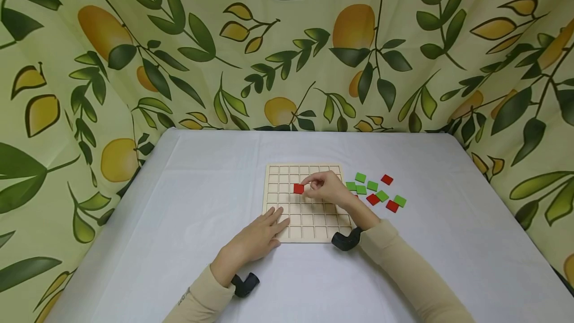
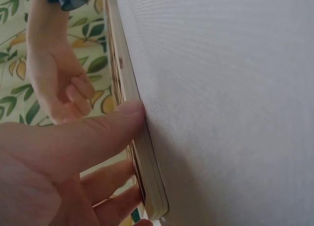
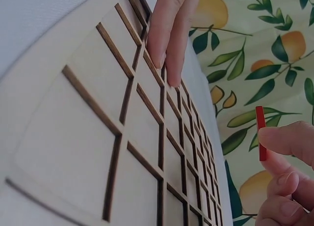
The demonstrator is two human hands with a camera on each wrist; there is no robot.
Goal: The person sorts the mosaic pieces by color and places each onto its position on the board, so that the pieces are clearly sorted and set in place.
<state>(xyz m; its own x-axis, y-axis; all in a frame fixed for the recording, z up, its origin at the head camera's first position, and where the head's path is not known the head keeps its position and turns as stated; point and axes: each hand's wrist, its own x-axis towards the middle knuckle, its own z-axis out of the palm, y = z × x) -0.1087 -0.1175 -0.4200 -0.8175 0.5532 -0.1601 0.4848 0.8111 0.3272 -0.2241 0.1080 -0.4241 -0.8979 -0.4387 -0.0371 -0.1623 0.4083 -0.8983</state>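
A pale wooden grid board (image 1: 308,232) lies on the table, its square cells framed by thin grooved lines. My right hand (image 1: 329,188) pinches a red square tile (image 1: 298,189) between thumb and index finger over the board's upper middle. From the right wrist, that red tile (image 3: 261,134) appears edge-on, held apart from the board's surface. My left hand (image 1: 256,236) rests on the board's lower left corner with fingers spread. The left wrist view has the left thumb (image 2: 105,133) against the board's side edge, with other fingers on its top face.
Right of the board lie loose tiles, several green tiles (image 1: 360,177) and several red tiles (image 1: 387,179), some partly behind the right hand. A white cloth (image 1: 202,188) covers the table. Behind it hangs a fruit-and-leaf patterned curtain (image 1: 287,64).
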